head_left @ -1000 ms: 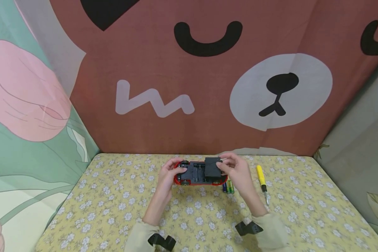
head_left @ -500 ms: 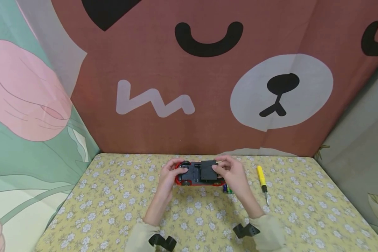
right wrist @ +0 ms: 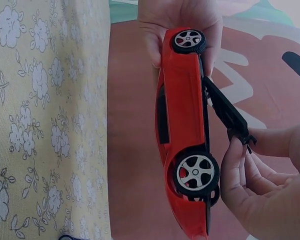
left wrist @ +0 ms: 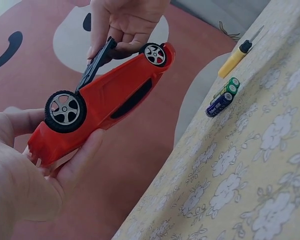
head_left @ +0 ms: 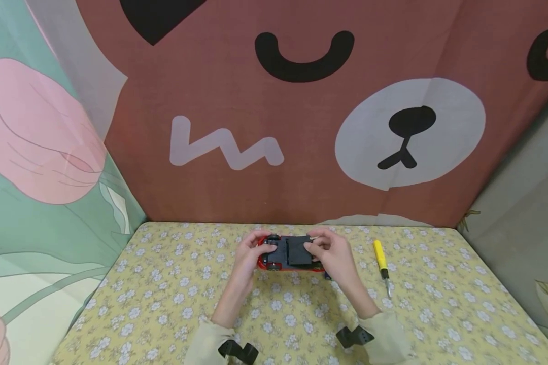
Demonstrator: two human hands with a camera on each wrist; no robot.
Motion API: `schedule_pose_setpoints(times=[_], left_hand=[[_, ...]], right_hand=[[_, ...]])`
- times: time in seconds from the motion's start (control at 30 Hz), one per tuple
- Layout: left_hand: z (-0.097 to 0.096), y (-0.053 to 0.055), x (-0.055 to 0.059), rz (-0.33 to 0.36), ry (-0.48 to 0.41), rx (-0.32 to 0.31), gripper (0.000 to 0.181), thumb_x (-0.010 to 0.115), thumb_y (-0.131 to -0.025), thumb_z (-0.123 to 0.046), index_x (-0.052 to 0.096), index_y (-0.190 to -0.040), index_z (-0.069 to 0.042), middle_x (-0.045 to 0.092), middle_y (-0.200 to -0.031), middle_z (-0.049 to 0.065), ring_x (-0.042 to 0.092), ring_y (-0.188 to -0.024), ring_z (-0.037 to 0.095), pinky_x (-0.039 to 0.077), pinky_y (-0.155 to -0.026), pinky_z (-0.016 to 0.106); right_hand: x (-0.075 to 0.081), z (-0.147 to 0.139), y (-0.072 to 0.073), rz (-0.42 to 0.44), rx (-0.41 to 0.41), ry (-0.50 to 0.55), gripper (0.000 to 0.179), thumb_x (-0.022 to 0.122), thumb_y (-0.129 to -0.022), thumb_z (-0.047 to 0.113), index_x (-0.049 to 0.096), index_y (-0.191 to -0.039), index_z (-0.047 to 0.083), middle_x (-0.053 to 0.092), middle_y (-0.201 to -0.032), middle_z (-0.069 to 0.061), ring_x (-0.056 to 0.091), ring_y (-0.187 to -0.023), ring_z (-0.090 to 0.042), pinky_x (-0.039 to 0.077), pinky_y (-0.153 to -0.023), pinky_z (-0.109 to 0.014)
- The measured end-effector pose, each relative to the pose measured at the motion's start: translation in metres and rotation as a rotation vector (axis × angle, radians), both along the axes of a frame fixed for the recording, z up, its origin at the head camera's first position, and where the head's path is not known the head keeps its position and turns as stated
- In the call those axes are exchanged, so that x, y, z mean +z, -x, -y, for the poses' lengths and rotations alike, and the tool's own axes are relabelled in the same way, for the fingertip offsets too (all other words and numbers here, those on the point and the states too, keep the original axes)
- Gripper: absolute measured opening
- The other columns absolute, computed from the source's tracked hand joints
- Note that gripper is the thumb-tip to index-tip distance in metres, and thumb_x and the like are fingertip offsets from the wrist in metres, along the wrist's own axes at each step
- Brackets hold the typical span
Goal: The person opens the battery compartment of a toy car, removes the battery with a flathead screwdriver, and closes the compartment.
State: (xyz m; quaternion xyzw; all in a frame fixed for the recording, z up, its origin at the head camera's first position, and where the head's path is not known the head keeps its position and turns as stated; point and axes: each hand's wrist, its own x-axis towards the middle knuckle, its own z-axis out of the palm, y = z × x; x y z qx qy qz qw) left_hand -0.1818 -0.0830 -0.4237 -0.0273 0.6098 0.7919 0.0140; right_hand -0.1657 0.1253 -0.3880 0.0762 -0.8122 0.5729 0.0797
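Note:
A red toy car (left wrist: 115, 85) is held upside down above the table, wheels up. My left hand (head_left: 245, 258) grips its left end, thumb on the dark underside. The right hand (head_left: 334, 252) pinches a flat black battery cover (right wrist: 229, 109) by its outer edge. In both wrist views the cover slants away from the car: its inner edge meets the underside mid-car, while the pinched edge stands raised. Seen from the head, the cover lies over the right part of the underside and hides the compartment there.
Blue and green batteries (left wrist: 221, 103) lie on the flowered tablecloth (head_left: 164, 304) below the car's right end, mostly hidden in the head view. A yellow-handled screwdriver (head_left: 380, 259) lies to their right. A bear-print curtain (head_left: 301, 187) hangs behind the table.
My right hand has moved left with the cover, shifting it from the car's right end toward the middle, over the open compartment. The left hand and car have moved slightly right.

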Motion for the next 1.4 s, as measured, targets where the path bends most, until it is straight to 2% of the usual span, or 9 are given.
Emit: schedule_pose_setpoints(times=[0.37, 0.6, 0.77, 1.07, 1.23, 1.4], left_hand=[[-0.0022, -0.0013, -0.0009, 0.0, -0.015, -0.004, 0.031, 0.074, -0.084, -0.001, 0.072, -0.115, -0.008, 0.064, -0.119, 0.01, 0.064, -0.102, 0.023, 0.059, -0.078, 0.029], [-0.0033, -0.0018, -0.0001, -0.015, 0.001, -0.012, 0.04, 0.073, -0.085, -0.002, 0.067, -0.124, 0.001, 0.064, -0.12, 0.009, 0.064, -0.103, 0.023, 0.058, -0.079, 0.029], [-0.0035, -0.0031, -0.0009, -0.041, 0.014, -0.01, 0.037, 0.073, -0.085, -0.003, 0.069, -0.122, 0.0, 0.063, -0.12, 0.01, 0.065, -0.1, 0.023, 0.058, -0.077, 0.029], [-0.004, -0.0012, -0.0026, -0.032, 0.012, -0.009, 0.036, 0.074, -0.084, -0.001, 0.07, -0.119, -0.002, 0.064, -0.121, 0.01, 0.065, -0.099, 0.021, 0.058, -0.078, 0.028], [-0.0046, 0.0, -0.002, -0.028, 0.045, -0.01, 0.04, 0.074, -0.085, -0.002, 0.067, -0.125, 0.002, 0.063, -0.124, 0.011, 0.064, -0.103, 0.022, 0.057, -0.079, 0.028], [-0.0049, 0.0001, -0.0023, -0.041, 0.054, -0.012, 0.039, 0.075, -0.085, -0.003, 0.068, -0.123, -0.001, 0.062, -0.125, 0.012, 0.064, -0.104, 0.023, 0.057, -0.08, 0.029]], right_hand=[[-0.0025, 0.0013, -0.0001, 0.002, -0.01, -0.026, 0.023, 0.074, -0.092, 0.0, 0.07, -0.115, -0.003, 0.07, -0.08, -0.006, 0.066, -0.072, -0.021, 0.058, -0.064, -0.029], [-0.0036, 0.0008, 0.0009, 0.013, -0.013, -0.032, 0.023, 0.074, -0.092, -0.001, 0.07, -0.115, -0.004, 0.07, -0.079, -0.006, 0.066, -0.072, -0.021, 0.058, -0.064, -0.029], [-0.0038, 0.0003, 0.0014, 0.027, -0.016, -0.036, 0.023, 0.075, -0.092, -0.001, 0.071, -0.114, -0.002, 0.07, -0.079, -0.005, 0.066, -0.073, -0.02, 0.059, -0.065, -0.03], [-0.0048, -0.0005, 0.0021, 0.052, -0.013, -0.057, 0.021, 0.074, -0.092, 0.0, 0.071, -0.114, -0.001, 0.069, -0.08, -0.005, 0.066, -0.074, -0.02, 0.059, -0.066, -0.031], [-0.0063, 0.0001, 0.0038, 0.071, -0.019, -0.022, 0.022, 0.074, -0.093, 0.0, 0.07, -0.115, -0.001, 0.07, -0.08, -0.006, 0.067, -0.075, -0.02, 0.059, -0.067, -0.031], [-0.0071, 0.0006, 0.0034, 0.068, -0.028, -0.001, 0.02, 0.073, -0.093, -0.002, 0.07, -0.113, -0.003, 0.069, -0.08, -0.007, 0.066, -0.075, -0.02, 0.059, -0.066, -0.031]])
